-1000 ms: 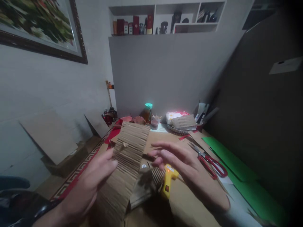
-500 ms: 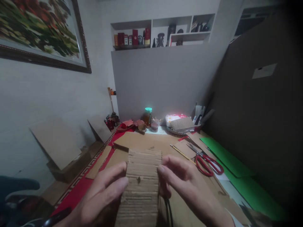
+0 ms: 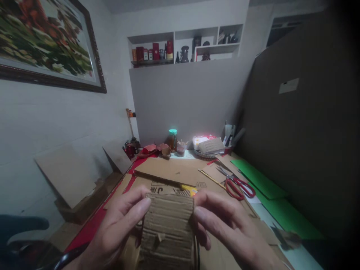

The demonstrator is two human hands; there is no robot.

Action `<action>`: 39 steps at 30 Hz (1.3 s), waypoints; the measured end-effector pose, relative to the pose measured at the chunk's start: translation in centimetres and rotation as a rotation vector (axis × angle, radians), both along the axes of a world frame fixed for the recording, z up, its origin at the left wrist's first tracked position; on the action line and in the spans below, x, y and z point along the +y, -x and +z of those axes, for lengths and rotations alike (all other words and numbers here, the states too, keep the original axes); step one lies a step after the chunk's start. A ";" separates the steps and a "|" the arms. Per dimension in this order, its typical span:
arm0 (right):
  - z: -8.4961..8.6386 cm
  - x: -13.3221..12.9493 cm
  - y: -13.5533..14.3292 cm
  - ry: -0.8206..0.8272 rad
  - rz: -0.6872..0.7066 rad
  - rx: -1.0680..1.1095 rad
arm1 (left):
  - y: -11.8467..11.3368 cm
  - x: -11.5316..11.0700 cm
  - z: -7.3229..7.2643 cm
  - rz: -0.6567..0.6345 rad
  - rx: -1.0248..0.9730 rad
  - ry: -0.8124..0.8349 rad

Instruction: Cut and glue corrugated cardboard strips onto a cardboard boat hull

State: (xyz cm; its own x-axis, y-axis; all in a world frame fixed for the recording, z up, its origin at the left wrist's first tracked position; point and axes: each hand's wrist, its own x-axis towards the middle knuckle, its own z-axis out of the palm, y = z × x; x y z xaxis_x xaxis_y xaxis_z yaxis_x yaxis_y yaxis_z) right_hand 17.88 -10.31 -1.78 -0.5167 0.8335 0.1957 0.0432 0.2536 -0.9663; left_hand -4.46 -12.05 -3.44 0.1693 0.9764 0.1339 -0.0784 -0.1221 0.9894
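A brown strip of corrugated cardboard (image 3: 168, 225) with ridges across it stands up close to the camera, low in the middle. My left hand (image 3: 120, 221) pinches its left edge near the top, thumb toward me. On the opposite edge, my right hand (image 3: 225, 225) grips with thumb and fingers. A small torn flap sticks out of the strip's face. Behind it a larger cardboard sheet (image 3: 168, 171) lies on the table, with a yellow item (image 3: 189, 188) partly hidden by the strip.
Red-handled scissors (image 3: 235, 185) and a pencil (image 3: 210, 178) lie to the right, beside green sheets (image 3: 284, 213). At the back stand a jar with a teal lid (image 3: 172, 140), a cup of sticks (image 3: 181, 149) and a basket (image 3: 208, 153). Cardboard panels (image 3: 66, 176) lean at left.
The strip and both hands sit lower in view, and the strip's top is tilted differently. The yellow item and printing on the cardboard now show behind it. The camera view has shifted.
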 end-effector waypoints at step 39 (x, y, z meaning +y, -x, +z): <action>5.0 8.8 3.3 -0.358 -0.327 0.155 | -0.8 9.7 8.7 0.511 0.652 -0.899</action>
State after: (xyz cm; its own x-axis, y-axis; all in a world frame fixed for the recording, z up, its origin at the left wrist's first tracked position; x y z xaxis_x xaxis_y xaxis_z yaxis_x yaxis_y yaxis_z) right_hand 14.56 -1.48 3.26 -0.1825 0.8137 0.5518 0.0389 0.5668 -0.8229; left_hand -3.64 -2.31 5.23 0.0814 0.5537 0.8288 0.6580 -0.6544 0.3726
